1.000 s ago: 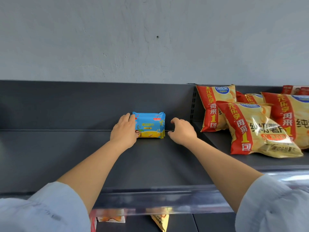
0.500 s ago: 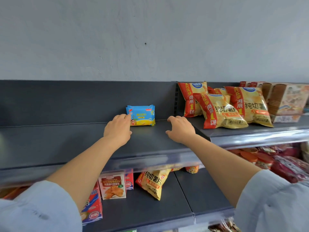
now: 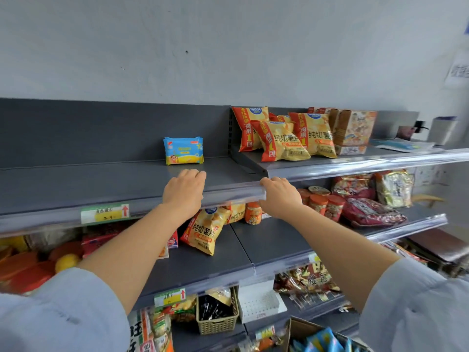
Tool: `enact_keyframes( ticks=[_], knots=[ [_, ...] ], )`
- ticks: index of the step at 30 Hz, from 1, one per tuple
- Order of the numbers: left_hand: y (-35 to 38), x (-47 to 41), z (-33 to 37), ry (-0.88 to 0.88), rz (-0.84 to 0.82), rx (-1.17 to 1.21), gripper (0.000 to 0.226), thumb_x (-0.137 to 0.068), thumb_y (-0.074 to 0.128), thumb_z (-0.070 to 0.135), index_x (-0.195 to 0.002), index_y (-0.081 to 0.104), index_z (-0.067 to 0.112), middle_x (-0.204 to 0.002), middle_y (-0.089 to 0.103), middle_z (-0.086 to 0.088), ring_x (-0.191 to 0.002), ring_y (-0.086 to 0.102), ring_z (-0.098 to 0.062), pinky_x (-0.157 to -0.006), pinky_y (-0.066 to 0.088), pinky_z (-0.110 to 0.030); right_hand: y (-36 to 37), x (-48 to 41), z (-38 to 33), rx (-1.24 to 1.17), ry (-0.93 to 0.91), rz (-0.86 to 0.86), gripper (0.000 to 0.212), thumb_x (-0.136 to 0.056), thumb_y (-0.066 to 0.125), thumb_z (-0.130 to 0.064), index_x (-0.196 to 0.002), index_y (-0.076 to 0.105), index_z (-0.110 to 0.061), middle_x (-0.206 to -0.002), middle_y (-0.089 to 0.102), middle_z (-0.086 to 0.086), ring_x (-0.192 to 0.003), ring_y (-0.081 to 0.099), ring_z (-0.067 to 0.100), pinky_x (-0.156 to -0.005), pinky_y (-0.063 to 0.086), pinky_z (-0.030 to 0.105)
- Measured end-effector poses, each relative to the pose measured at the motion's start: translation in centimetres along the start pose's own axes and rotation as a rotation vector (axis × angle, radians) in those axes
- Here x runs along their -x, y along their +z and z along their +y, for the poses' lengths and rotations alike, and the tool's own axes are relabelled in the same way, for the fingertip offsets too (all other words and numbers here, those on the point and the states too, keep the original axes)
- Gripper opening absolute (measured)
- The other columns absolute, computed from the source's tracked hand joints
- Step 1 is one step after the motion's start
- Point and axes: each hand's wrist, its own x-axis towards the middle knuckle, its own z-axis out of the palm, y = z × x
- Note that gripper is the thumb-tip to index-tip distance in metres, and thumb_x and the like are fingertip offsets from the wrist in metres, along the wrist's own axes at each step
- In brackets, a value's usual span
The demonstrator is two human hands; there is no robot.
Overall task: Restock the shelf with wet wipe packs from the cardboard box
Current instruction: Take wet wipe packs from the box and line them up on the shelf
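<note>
A blue and yellow wet wipe pack (image 3: 183,150) stands upright at the back of the dark grey top shelf (image 3: 101,184). My left hand (image 3: 184,191) hovers over the shelf's front edge, fingers loosely curled and holding nothing. Level with the shelf's price rail, my right hand (image 3: 280,196) also holds nothing, its fingers loosely bent. Neither hand touches the pack. The cardboard box (image 3: 302,331) sits at the bottom right, with blue packs (image 3: 322,340) showing inside it.
Yellow and red chip bags (image 3: 281,141) and a brown carton (image 3: 352,130) fill the top shelf's right section. Lower shelves hold snack bags (image 3: 205,229), orange cups (image 3: 317,201) and a beige basket (image 3: 218,313). A price tag (image 3: 105,213) sits on the rail.
Both hands have drawn back from the wet wipe pack to the shelf's front edge. The view has pulled back and down, bringing the lower shelves and the cardboard box into sight.
</note>
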Motion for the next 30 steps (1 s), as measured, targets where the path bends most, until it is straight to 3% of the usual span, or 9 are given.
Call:
enact_keyframes(
  ticks=[8, 14, 18, 23, 30],
  knots=[
    [2.0, 2.3, 8.5, 0.037, -0.056, 0.077, 0.042, -0.091, 0.055, 0.012, -0.131, 0.043, 0.014, -0.133, 0.048, -0.003, -0.126, 0.041, -0.024, -0.094, 0.045, -0.038, 0.6, 6.6, 7.5, 0.077, 0.034, -0.059, 0.045, -0.090, 0.058, -0.030, -0.131, 0.046, -0.016, -0.130, 0.049, 0.009, -0.124, 0.042, 0.030, -0.094, 0.041, 0.039],
    [5.2, 5.4, 16.5, 0.075, -0.164, 0.084, 0.035, -0.091, 0.059, 0.024, -0.123, 0.046, 0.015, -0.129, 0.051, -0.003, -0.122, 0.045, -0.024, -0.093, 0.043, -0.037, 3.1, 12.0, 14.0, 0.103, 0.062, -0.184, 0.044, -0.091, 0.058, -0.031, -0.130, 0.046, -0.015, -0.130, 0.049, 0.009, -0.123, 0.042, 0.030, -0.097, 0.040, 0.040],
    [7.5, 7.5, 21.2, 0.102, -0.262, 0.094, 0.045, -0.094, 0.056, 0.020, -0.135, 0.040, 0.014, -0.136, 0.046, -0.004, -0.127, 0.040, -0.025, -0.094, 0.044, -0.039, 5.8, 15.0, 17.6, 0.090, 0.073, -0.267, 0.038, -0.091, 0.054, -0.027, -0.126, 0.048, -0.016, -0.126, 0.051, 0.009, -0.121, 0.044, 0.030, -0.092, 0.042, 0.040],
    [10.9, 9.3, 25.4, 0.146, -0.343, 0.121, 0.041, -0.094, 0.054, 0.013, -0.133, 0.040, 0.015, -0.132, 0.048, -0.004, -0.125, 0.041, -0.023, -0.092, 0.044, -0.037, 9.0, 17.3, 20.4, 0.060, 0.111, -0.384, 0.046, -0.091, 0.057, -0.029, -0.134, 0.045, -0.018, -0.133, 0.048, 0.010, -0.124, 0.042, 0.031, -0.096, 0.044, 0.042],
    [17.2, 10.4, 29.2, 0.222, -0.475, 0.157, 0.044, -0.090, 0.048, 0.002, -0.132, 0.042, 0.014, -0.132, 0.049, -0.006, -0.123, 0.044, -0.025, -0.095, 0.044, -0.039, 14.9, 19.0, 23.2, 0.006, 0.177, -0.522, 0.041, -0.092, 0.056, -0.030, -0.129, 0.047, -0.016, -0.127, 0.050, 0.009, -0.122, 0.044, 0.030, -0.096, 0.045, 0.043]
  ],
)
